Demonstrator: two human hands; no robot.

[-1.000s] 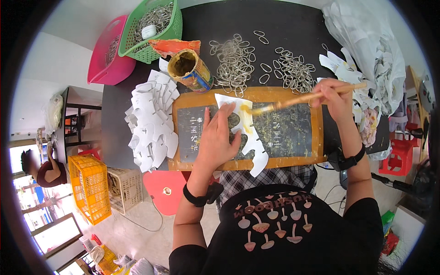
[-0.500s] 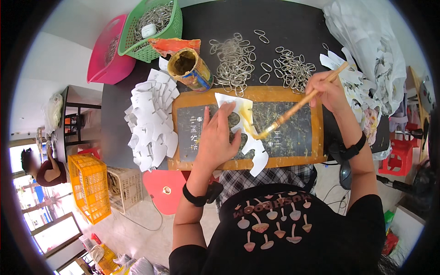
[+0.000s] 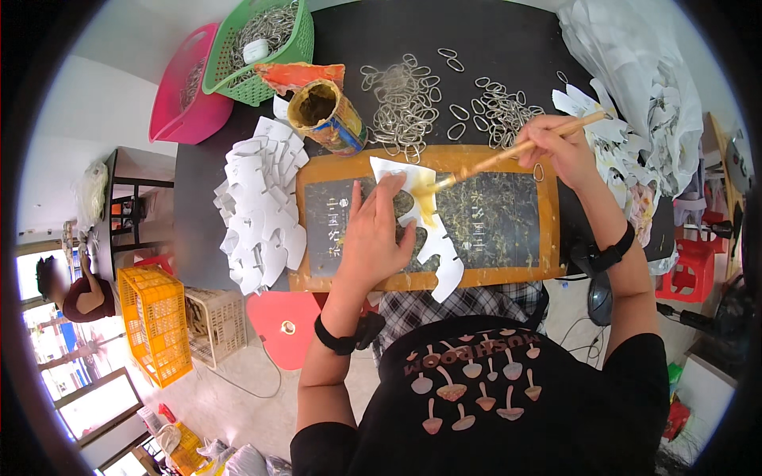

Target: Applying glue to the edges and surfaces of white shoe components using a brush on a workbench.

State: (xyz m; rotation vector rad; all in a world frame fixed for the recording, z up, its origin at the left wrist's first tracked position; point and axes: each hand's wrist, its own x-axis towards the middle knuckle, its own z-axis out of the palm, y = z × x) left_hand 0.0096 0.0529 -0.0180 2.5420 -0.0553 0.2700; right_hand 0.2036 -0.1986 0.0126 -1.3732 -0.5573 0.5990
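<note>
My left hand lies with fingers spread on a white cut-out sheet, pressing it to a dark board with a brown rim. Yellowish glue streaks the sheet's upper right part. My right hand is closed around the wooden handle of a brush; its yellow-wet bristles touch the sheet beside the streak. Behind the board stands an open tin with brownish, crusted insides. Just behind my right hand lie several metal rings, and one more ring rests below the handle.
White cut-outs are piled left of the board. Pink and green baskets with metal rings stand at the back left. A pile of patterned pieces and a clear plastic bag lie on the right. Another person sits far left.
My right hand has swung the brush up and left, from the sheet's right side to its upper edge. The handle now lies flatter. My left hand stays put.
</note>
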